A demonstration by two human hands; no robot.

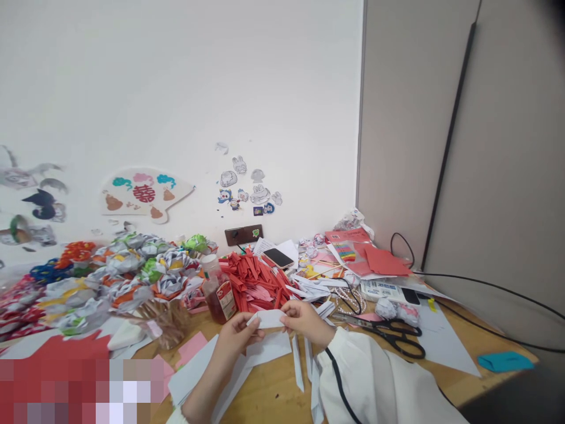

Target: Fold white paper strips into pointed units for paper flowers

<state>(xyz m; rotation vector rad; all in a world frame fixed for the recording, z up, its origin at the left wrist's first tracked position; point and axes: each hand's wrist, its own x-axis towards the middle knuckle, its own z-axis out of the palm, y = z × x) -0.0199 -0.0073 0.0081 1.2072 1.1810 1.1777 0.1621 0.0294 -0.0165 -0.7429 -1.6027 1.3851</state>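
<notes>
Between my two hands a small folded strip of white paper (270, 318) is stretched level above the desk. My left hand (241, 337) pinches its left end, and my right hand (303, 321) grips the right end between thumb and fingers. White paper sheets (269, 348) lie just beneath. Narrow folded white strips (297, 365) rest near my right wrist. Behind my hands is a heap of folded red paper strips (256, 277). A bottle of reddish liquid (218, 291) stands to the left of that heap.
Black-handled scissors (392, 335) lie at the right, near a blue paper piece (505, 361). Crumpled coloured paper (145, 265) is piled at the back left. A phone (278, 257) rests behind the red strips. Dark cables (485, 288) run off the right side.
</notes>
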